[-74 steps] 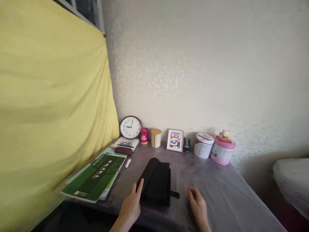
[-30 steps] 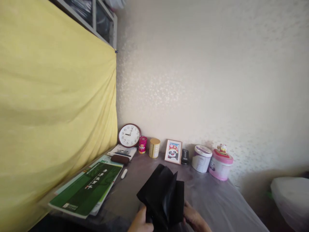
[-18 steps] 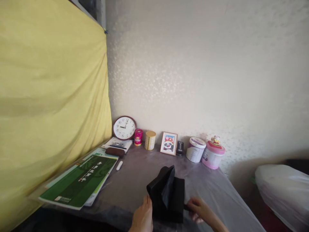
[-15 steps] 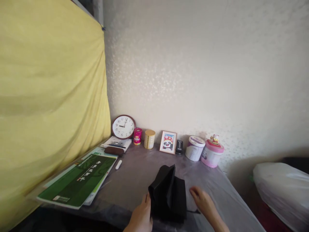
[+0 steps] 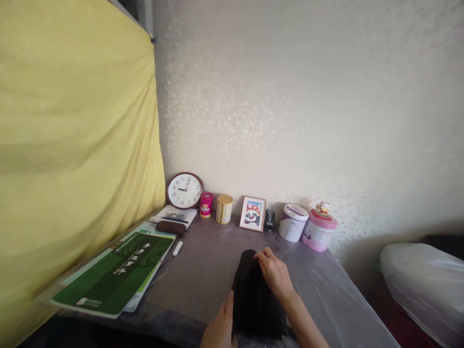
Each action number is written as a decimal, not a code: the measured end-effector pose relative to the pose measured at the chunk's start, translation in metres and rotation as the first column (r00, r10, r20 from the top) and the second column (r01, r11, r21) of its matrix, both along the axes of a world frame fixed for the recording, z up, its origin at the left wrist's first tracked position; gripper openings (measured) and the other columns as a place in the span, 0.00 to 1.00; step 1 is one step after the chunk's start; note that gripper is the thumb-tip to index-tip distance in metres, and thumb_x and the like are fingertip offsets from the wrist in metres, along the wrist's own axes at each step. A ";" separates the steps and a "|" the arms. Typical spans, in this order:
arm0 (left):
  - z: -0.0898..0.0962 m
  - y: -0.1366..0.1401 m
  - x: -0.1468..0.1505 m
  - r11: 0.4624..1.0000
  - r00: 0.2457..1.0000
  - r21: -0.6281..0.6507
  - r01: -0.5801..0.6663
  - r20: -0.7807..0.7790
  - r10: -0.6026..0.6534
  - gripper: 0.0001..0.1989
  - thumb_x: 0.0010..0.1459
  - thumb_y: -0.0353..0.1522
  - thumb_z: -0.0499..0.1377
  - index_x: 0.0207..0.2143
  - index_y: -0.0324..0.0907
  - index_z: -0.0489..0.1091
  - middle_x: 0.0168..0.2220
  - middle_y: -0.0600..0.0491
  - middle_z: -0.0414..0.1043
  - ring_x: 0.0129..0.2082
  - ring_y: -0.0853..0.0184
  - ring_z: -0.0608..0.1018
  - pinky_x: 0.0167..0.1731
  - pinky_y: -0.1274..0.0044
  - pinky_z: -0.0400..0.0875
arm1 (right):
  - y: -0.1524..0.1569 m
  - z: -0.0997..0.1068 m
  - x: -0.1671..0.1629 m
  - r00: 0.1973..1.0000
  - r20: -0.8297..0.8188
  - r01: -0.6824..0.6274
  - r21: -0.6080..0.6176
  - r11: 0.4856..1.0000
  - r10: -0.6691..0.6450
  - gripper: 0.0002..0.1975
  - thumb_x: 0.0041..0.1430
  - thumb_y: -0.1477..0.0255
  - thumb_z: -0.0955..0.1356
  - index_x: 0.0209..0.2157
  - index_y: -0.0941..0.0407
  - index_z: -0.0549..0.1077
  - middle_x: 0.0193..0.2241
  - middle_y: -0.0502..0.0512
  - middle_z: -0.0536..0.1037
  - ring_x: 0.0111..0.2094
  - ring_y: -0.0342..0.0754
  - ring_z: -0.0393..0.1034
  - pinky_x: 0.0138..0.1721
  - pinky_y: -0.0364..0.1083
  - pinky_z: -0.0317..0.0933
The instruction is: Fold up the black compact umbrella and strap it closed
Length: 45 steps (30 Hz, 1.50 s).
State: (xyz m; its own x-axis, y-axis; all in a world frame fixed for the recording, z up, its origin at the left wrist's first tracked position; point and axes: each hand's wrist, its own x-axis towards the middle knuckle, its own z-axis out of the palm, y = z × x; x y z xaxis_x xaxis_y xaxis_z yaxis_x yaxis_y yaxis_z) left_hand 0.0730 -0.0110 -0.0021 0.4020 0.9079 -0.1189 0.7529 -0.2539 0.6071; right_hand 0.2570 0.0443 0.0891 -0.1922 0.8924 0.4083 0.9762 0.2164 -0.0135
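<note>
A black bag [image 5: 255, 304], soft and dark with few details showing, stands at the near edge of the grey-covered table. My left hand [image 5: 222, 323] grips its left side, the thumb along the edge and the other fingers mostly hidden. At the bag's upper right, my right hand [image 5: 274, 273] pinches the top rim with closed fingers. My right forearm crosses the bag's right side and covers part of it. What is inside the bag cannot be made out.
Left on the table [image 5: 203, 270] lie green-covered books [image 5: 119, 275], a brown case [image 5: 170, 227] and a small white stick-like item [image 5: 177, 248]. Along the wall stand a clock [image 5: 185, 190], a pink can [image 5: 206, 205], a yellow-lidded tin [image 5: 224, 210], a panda picture [image 5: 253, 213], a stapler [image 5: 269, 220] and two tubs [image 5: 293, 223].
My right hand has moved left and up from beside the bag onto its top rim and closed there. The upright flap has shifted. My left hand still holds the left side.
</note>
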 end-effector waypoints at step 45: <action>-0.012 -0.001 0.022 0.999 0.969 0.036 0.019 -0.248 -0.010 0.42 0.43 0.15 0.38 0.57 0.48 0.22 0.62 0.55 0.22 0.39 0.62 0.75 0.32 0.76 0.69 | -0.034 -0.014 0.027 0.977 0.153 0.203 -0.416 0.887 -0.151 0.15 0.63 0.73 0.56 0.39 0.57 0.73 0.36 0.60 0.75 0.40 0.55 0.71 0.38 0.49 0.62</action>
